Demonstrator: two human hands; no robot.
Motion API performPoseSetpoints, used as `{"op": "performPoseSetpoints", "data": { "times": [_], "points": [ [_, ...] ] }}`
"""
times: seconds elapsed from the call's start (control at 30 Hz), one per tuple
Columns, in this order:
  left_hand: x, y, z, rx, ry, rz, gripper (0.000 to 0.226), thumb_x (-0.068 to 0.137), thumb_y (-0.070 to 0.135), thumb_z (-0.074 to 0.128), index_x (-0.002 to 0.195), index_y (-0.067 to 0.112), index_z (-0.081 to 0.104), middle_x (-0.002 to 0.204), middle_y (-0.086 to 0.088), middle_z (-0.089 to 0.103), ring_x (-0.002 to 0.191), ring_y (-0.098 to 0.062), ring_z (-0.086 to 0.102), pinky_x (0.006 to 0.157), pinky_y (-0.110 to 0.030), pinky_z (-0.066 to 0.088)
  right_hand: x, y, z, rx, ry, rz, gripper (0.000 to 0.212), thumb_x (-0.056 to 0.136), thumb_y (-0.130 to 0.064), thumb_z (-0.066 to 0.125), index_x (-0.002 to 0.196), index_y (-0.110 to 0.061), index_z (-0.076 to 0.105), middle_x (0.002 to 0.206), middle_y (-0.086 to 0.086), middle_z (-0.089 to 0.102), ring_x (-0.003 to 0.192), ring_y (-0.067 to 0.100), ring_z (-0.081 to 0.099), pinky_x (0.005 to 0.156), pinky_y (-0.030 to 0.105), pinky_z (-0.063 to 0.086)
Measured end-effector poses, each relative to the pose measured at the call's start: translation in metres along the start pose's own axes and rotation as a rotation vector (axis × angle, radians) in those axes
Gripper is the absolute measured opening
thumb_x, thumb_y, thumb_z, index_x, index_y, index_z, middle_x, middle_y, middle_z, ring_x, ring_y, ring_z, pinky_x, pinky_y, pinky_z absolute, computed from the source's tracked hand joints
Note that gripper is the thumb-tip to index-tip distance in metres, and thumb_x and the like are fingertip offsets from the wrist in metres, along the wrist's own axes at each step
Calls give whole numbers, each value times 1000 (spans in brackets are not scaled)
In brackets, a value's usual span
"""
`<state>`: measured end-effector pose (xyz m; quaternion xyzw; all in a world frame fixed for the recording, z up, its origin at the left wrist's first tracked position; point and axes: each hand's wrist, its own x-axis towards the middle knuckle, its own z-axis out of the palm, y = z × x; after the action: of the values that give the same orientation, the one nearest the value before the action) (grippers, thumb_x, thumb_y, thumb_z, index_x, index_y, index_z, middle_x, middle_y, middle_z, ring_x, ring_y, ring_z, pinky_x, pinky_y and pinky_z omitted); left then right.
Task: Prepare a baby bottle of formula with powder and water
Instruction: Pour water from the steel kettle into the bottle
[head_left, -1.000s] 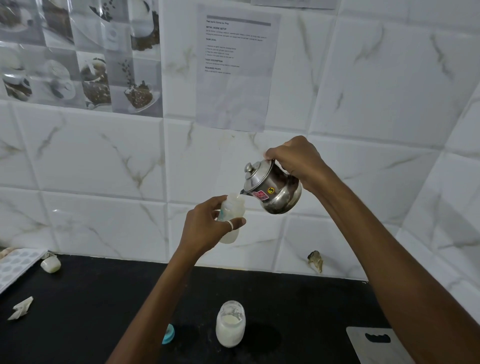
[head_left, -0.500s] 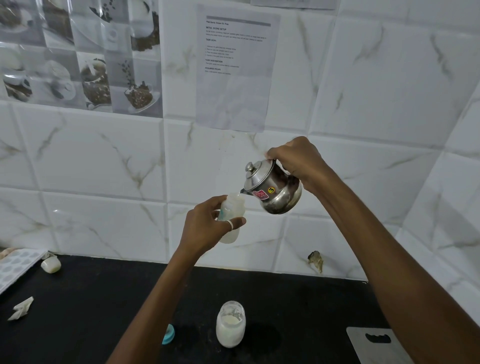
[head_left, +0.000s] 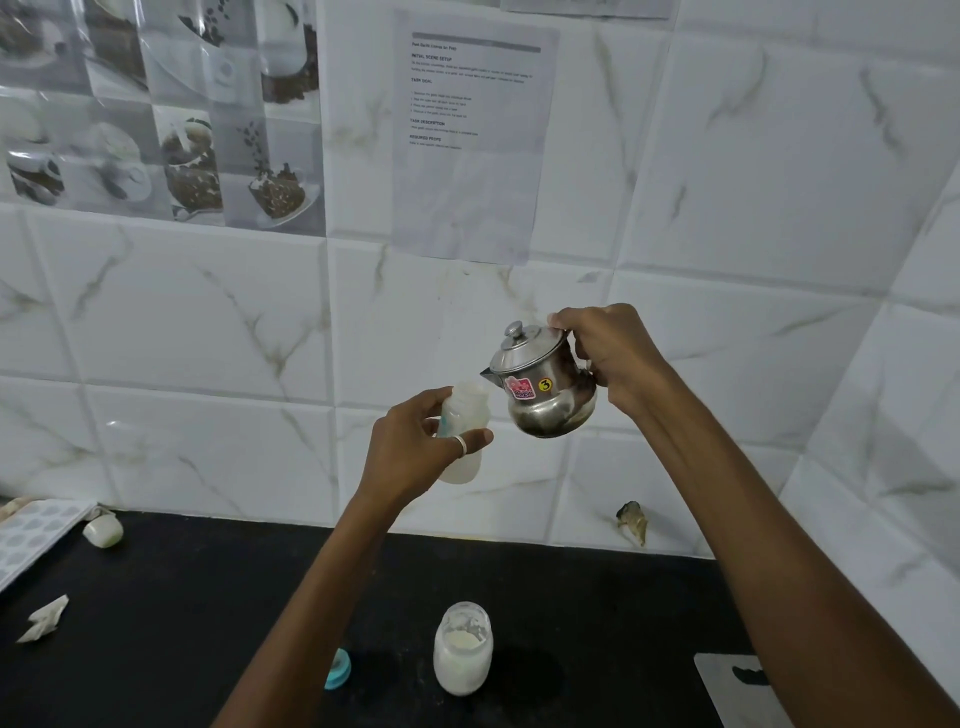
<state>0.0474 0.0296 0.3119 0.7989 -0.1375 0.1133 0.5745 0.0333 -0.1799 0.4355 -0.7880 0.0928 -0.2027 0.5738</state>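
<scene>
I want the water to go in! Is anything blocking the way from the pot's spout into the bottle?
Nothing visible does. The bottle has no cap, and its open mouth sits just below and beside the spout of the steel pot, with only air between.

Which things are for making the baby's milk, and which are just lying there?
For the milk: baby bottle, steel kettle, powder jar, blue cap.
Just lying there: crumpled paper, white tray, wall notice.
</scene>
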Motion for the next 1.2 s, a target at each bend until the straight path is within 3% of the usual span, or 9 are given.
{"op": "performPoseSetpoints", "data": {
  "times": [0.3, 0.6, 0.93, 1.13, 1.2],
  "points": [
    [0, 2, -3, -27, -6, -7, 70, 70, 45, 89, 133, 31, 64, 117, 10, 73, 103, -12, 71, 84, -28, 56, -5, 24, -1, 277, 63, 147, 26, 85, -22, 70, 64, -18, 55, 46, -7, 36, 35, 9, 28, 45, 24, 22],
    [-1, 7, -2, -38, -22, 8, 64, 73, 43, 89, 131, 32, 65, 115, 12, 72, 102, -12, 70, 75, -21, 50, -8, 49, -4, 435, 114, 201, 26, 84, -21, 72, 64, -17, 55, 51, -3, 37, 42, 12, 28, 46, 26, 23],
    [-4, -10, 18, -12, -66, -10, 67, 70, 45, 90, 130, 30, 64, 117, 13, 72, 103, -10, 70, 79, -19, 51, -9, 88, -10, 453, 179, 228, 30, 84, -21, 72, 62, -17, 53, 52, -3, 34, 47, 14, 29, 47, 26, 23],
    [-14, -29, 37, -13, -105, -43, 67, 71, 42, 90, 130, 27, 63, 117, 13, 72, 105, -6, 68, 75, -11, 47, -11, 137, -11, 457, 200, 265, 24, 84, -23, 74, 66, -15, 59, 53, -3, 37, 54, 15, 35, 56, 29, 32],
    [-18, -37, 44, -8, -119, -51, 66, 72, 40, 90, 131, 27, 63, 117, 16, 70, 101, 0, 66, 75, -7, 44, -14, 158, -10, 443, 207, 289, 23, 76, -34, 77, 73, -14, 67, 61, 3, 45, 61, 18, 43, 61, 33, 36]
  ]
}}
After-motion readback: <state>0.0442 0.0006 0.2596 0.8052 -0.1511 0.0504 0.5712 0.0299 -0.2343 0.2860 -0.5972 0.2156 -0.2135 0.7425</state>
